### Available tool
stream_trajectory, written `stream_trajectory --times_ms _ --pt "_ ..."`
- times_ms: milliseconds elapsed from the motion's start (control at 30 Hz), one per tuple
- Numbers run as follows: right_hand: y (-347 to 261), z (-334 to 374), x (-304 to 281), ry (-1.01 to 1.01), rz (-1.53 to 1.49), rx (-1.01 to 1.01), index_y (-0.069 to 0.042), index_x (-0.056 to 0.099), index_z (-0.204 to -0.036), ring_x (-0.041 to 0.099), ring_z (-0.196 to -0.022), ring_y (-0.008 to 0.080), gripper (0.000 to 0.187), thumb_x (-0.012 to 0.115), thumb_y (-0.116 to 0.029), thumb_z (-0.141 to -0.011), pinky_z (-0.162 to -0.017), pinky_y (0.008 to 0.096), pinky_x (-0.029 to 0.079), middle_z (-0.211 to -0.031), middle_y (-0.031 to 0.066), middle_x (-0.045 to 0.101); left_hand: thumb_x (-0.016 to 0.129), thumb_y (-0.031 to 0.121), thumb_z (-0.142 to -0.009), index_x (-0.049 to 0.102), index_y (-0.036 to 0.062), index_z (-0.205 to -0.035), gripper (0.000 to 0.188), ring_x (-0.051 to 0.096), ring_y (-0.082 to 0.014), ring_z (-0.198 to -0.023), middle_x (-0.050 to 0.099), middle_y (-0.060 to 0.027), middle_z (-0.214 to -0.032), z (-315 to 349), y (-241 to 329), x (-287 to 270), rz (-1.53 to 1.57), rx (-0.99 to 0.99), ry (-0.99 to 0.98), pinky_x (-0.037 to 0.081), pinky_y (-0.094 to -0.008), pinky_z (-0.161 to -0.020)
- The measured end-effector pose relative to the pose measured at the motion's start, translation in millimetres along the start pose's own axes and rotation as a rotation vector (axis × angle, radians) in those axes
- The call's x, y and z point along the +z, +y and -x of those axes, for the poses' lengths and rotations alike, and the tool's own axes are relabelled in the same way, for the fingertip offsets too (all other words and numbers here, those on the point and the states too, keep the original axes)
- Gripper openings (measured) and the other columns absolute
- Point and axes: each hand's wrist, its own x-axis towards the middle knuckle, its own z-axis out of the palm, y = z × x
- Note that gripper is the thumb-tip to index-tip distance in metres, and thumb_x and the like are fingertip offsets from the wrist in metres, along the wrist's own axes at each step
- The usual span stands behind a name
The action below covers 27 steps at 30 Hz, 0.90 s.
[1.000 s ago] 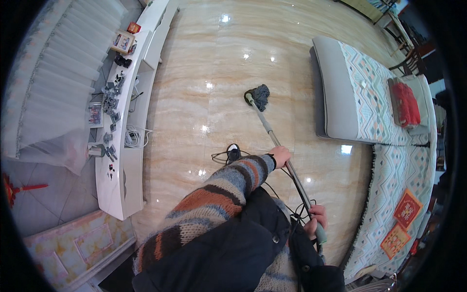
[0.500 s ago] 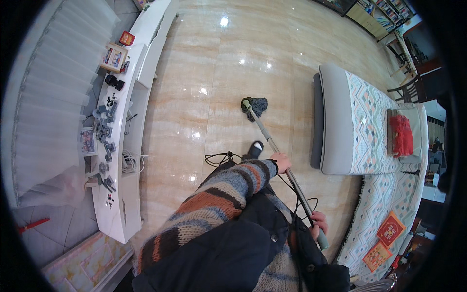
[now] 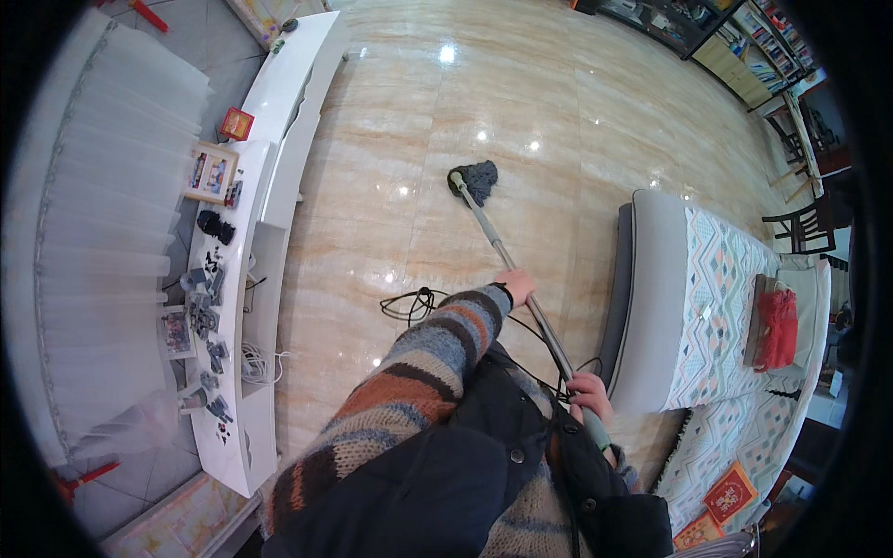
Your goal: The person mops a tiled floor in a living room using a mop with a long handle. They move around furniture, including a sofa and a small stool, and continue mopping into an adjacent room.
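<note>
A long-handled mop with a grey metal pole [image 3: 549,337] slants across the floor in front of me. My left hand [image 3: 516,286] is wrapped round the middle of the pole, its striped knit sleeve coming in from the lower left. Further down, close to my body, my right hand [image 3: 590,394] grips the pole just above its pale green end. At the far end, the dark grey string mop head [image 3: 478,181] rests on the tiles. A thin black cord [image 3: 414,304] hangs in loops beside my left forearm and passes by the pole.
A long white low cabinet [image 3: 265,325] with model parts, picture frames and a coiled cable runs along the left, before a sheer curtain [image 3: 116,251]. On the right stands a grey sofa [image 3: 651,298] with a patterned cover. Shiny beige tiles [image 3: 409,121] stretch ahead.
The mop head has moved slightly forward and to the left, and both hands have moved with the pole. My view has shifted, so the sofa sits lower and my foot no longer shows.
</note>
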Motion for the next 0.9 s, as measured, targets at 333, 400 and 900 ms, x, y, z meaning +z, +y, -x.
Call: stream_trajectory --times_ms 333,400,900 --pt "79.9 -213.4 36.6 -0.015 -0.046 0.049 -0.002 0.05 -0.075 0.055 -0.094 0.0361 0.006 0.052 0.001 -0.07 -0.08 0.0419 0.044 -0.087 0.0171 0.059 0.067 0.016 -0.058 0.056 0.0139 -0.066 0.013 0.054 -0.0271 -0.082 0.055 -0.0068 -0.073 -123.4 -155.2 -119.1 -0.019 -0.012 0.0 0.045 -0.0386 -0.068" --pt "105.8 -259.3 61.5 0.109 -0.103 0.016 -0.001 0.048 -0.074 0.054 -0.092 0.0367 0.003 0.049 0.0 -0.072 -0.08 0.0431 0.043 -0.085 0.0183 0.059 0.067 0.016 -0.058 0.056 0.0137 -0.067 0.014 0.053 -0.0276 -0.083 0.056 -0.0071 -0.074 -155.2 -203.3 -144.6 -0.029 0.028 -0.013 0.044 -0.0389 -0.069" --pt "404.0 -732.2 264.6 0.82 -0.767 0.58 0.0 0.048 -0.112 0.052 -0.094 0.0159 0.032 0.052 -0.018 -0.086 -0.085 0.0282 0.042 -0.108 0.0094 0.052 0.049 -0.007 -0.065 0.031 0.0023 -0.123 0.061 0.031 -0.0375 -0.119 0.032 -0.0239 -0.127 -288.2 -509.2 -322.3 0.293 -0.297 0.471 0.027 -0.038 -0.101"
